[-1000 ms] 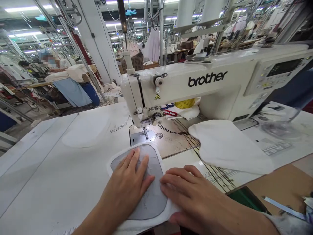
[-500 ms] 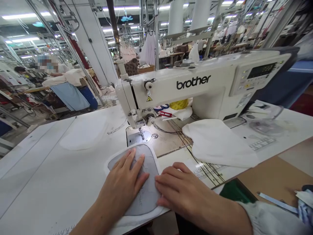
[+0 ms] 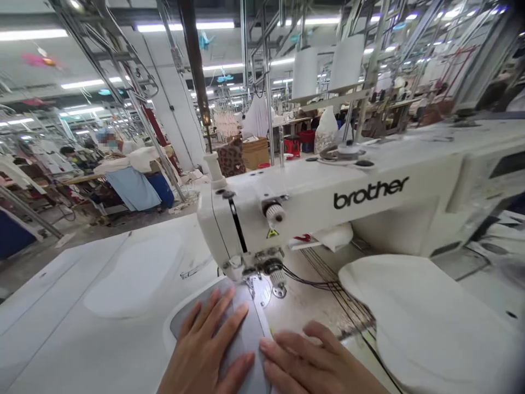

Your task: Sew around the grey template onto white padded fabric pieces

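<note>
A grey fabric panel (image 3: 247,337) with a white border lies on the sewing machine table, its far right edge at the needle and presser foot (image 3: 250,285). On the panel my left hand (image 3: 205,345) rests flat with its fingers spread. My right hand (image 3: 314,358) lies along the white right border, fingers stretched out and apart; its thumb is hidden. Over the far end of the panel stands the head of the white sewing machine (image 3: 303,213), marked brother. The near part of the panel runs out of view.
White fabric pieces lie to the right (image 3: 426,312) and left (image 3: 135,273) on the table (image 3: 61,334). Black lines (image 3: 348,301) cross the bed. A red-handled tool (image 3: 302,238) sits behind the machine arm. Thread cones (image 3: 305,74) stand above; a person works far left.
The panel has moved forward, so its far edge is now at the presser foot. Both hands have gone along with it. My view is closer to the machine, which appears larger.
</note>
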Tool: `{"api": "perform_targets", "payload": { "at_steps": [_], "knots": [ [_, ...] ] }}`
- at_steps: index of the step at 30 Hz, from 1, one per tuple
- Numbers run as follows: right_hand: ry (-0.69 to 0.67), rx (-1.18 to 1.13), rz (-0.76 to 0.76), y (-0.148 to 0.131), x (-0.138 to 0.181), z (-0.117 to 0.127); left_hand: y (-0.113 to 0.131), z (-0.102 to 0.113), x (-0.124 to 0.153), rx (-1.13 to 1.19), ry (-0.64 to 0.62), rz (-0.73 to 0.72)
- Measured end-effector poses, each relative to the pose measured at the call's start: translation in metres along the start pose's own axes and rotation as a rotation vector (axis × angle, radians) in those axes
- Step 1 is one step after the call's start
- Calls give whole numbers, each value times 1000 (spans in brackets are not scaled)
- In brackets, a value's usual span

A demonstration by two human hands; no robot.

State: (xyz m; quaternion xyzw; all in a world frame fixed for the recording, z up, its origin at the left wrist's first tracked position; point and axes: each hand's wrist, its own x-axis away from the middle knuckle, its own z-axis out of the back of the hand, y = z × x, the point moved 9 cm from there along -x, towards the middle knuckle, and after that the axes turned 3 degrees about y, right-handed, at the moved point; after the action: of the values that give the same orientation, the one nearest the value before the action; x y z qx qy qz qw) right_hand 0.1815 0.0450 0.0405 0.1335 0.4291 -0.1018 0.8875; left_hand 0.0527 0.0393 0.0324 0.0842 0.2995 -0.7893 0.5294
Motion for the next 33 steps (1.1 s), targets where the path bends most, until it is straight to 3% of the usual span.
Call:
{"api": "perform_targets", "payload": {
  "at_steps": [7, 17, 33],
  "knots": [
    [40, -21, -21, 19, -13, -21, -24, -20, -9, 61, -35, 32],
    [-4, -103, -48, 22, -13, -29, -40, -53, 8, 246, -226, 208],
    [27, -159, -62, 21, -17, -29, -42, -43, -2, 201, -135, 199]
  ]
}}
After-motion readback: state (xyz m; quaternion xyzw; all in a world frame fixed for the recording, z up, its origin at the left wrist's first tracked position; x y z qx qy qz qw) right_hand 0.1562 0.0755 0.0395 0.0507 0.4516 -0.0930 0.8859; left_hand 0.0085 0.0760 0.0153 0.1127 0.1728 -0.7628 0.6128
